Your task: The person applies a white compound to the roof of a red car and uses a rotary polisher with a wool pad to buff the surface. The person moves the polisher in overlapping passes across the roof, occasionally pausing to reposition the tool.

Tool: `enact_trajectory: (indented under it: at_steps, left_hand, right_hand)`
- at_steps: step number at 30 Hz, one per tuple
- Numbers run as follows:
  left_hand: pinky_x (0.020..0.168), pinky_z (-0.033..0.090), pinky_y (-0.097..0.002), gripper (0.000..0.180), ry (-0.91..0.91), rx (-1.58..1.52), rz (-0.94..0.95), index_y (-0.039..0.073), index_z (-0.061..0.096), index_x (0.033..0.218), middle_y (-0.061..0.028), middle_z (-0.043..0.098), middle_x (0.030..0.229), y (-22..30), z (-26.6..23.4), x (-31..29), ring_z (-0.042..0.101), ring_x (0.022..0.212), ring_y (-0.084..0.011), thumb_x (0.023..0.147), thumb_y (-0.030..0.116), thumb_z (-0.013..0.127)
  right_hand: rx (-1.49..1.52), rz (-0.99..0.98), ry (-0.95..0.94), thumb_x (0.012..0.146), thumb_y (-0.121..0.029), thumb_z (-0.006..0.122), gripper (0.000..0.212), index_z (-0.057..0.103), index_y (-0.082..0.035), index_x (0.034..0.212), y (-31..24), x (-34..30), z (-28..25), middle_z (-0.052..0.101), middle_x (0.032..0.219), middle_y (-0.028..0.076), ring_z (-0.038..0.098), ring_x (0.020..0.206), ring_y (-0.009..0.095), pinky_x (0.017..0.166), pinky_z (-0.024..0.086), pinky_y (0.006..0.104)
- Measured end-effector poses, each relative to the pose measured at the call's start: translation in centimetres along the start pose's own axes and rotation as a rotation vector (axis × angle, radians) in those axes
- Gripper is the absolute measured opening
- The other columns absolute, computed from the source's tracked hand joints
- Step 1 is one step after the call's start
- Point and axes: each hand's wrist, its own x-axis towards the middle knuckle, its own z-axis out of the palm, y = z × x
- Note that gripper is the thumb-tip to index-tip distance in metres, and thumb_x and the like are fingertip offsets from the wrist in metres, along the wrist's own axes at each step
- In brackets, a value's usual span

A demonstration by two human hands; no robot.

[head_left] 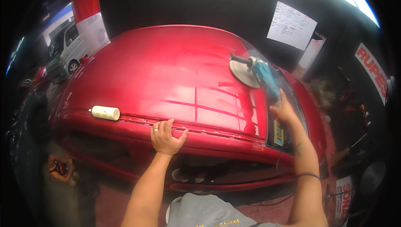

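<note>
A glossy red car roof (154,68) spreads before me, with light reflected across its near right part. My right hand (285,109) is closed around the rear of a teal power polisher (265,75). The polisher's pale round pad (242,74) lies tilted against the roof near the windshield edge. A dark side handle sticks out at its front, with no hand on it. My left hand (166,138), with a ring on one finger, rests on the near roof edge, fingers and thumb apart. Left of it, a cream bottle (105,113) lies on its side along the roof channel.
A dark cord (278,162) hangs by the car's near side. The windshield (288,114) slopes away at right. Written papers (291,25) hang on the dark wall beyond. A red and white curtain (90,14) and a white van (72,45) stand far left; another person (61,168) is low at left.
</note>
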Motion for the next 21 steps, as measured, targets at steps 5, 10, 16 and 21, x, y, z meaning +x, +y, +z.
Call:
enact_trajectory:
  at_steps: [5, 10, 16, 21]
  left_hand:
    - [0.093, 0.049, -0.0469, 0.058, 0.001, 0.005, -0.019, 0.009, 0.070, 0.117, -0.0063, 0.066, 0.096, -0.3, 0.0, -0.4, 0.062, 0.097, -0.0306, 0.078, 0.048, 0.089]
    - [0.096, 0.048, -0.0469, 0.058, -0.016, 0.010, -0.036, 0.009, 0.070, 0.117, -0.0069, 0.067, 0.099, 0.1, 0.0, -0.5, 0.061, 0.100, -0.0311, 0.080, 0.050, 0.088]
    - [0.100, 0.049, -0.0488, 0.059, -0.050, 0.012, -0.066, 0.009, 0.071, 0.118, -0.0088, 0.068, 0.105, 0.3, 0.1, -0.7, 0.062, 0.106, -0.0333, 0.080, 0.051, 0.088]
    - [0.099, 0.049, -0.0492, 0.059, -0.051, 0.030, -0.058, 0.009, 0.071, 0.117, -0.0093, 0.068, 0.104, 0.3, 0.0, -0.6, 0.062, 0.105, -0.0335, 0.081, 0.052, 0.088]
  right_hand:
    - [-0.002, -0.006, -0.013, 0.092, -0.008, 0.083, 0.114, 0.010, -0.023, 0.178, 2.3, -7.7, -0.7, 0.073, 0.089, 0.014, 0.067, 0.059, 0.020, 0.051, 0.055, 0.0378]
    - [-0.042, -0.004, -0.022, 0.092, -0.009, 0.083, 0.113, 0.010, -0.025, 0.178, 2.6, -14.5, -1.6, 0.076, 0.096, 0.018, 0.071, 0.064, 0.021, 0.059, 0.059, 0.0391]
    - [-0.218, -0.089, 0.026, 0.093, -0.010, 0.079, 0.110, 0.010, -0.018, 0.178, 3.9, -17.9, -1.9, 0.078, 0.113, 0.028, 0.079, 0.095, 0.041, 0.087, 0.060, 0.0478]
    - [-0.314, -0.059, 0.004, 0.091, -0.008, 0.076, 0.108, 0.009, -0.013, 0.176, 2.6, -17.5, -1.8, 0.077, 0.108, 0.031, 0.076, 0.100, 0.051, 0.093, 0.059, 0.0522]
